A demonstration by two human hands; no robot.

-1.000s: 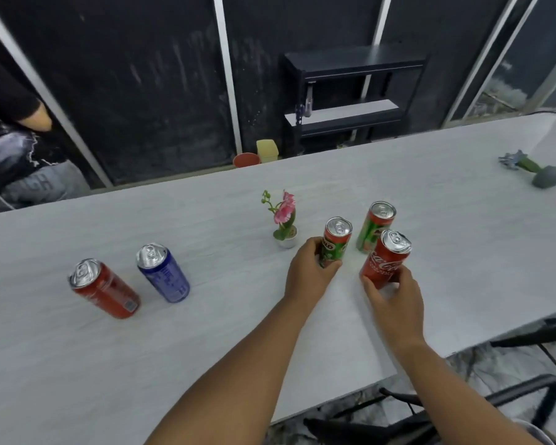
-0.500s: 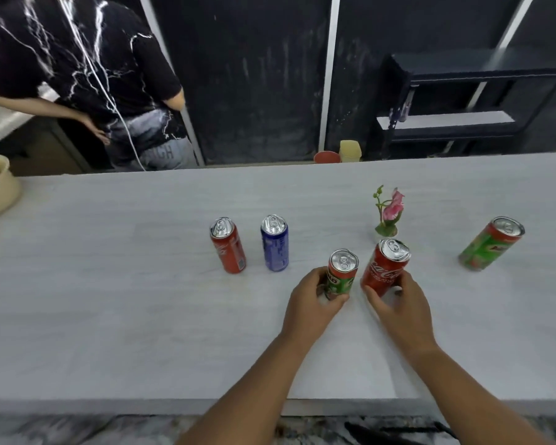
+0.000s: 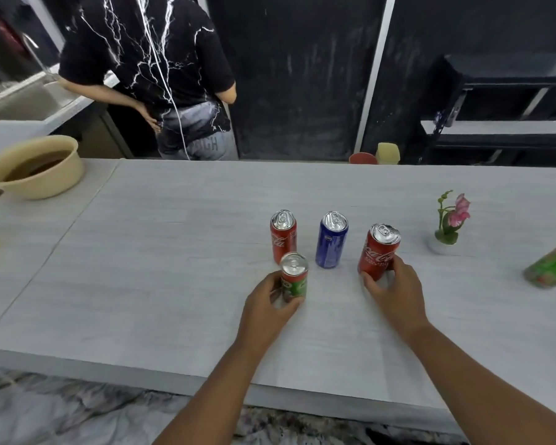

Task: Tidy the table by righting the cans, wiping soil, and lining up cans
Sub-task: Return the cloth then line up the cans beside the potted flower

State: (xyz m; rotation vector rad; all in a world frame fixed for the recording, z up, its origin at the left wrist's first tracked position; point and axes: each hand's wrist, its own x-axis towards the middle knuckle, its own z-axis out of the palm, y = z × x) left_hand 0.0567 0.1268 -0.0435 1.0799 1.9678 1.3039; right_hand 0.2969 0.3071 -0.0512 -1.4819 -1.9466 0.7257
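Hands grip one upright can each on the table (image 3: 142, 284): left hand (image 3: 267, 311) wraps the green can (image 3: 294, 281), right hand (image 3: 394, 289) wraps a red can (image 3: 377, 253), apparently to flank the standing red-and-blue pair (a row forming).

Both bare forearms are reaching forward, well apart. The left grip (image 3: 267, 303) is curling round a green can (image 3: 295, 279), and the right grip (image 3: 395, 290) is clasping the lower part of a red can (image 3: 377, 252).
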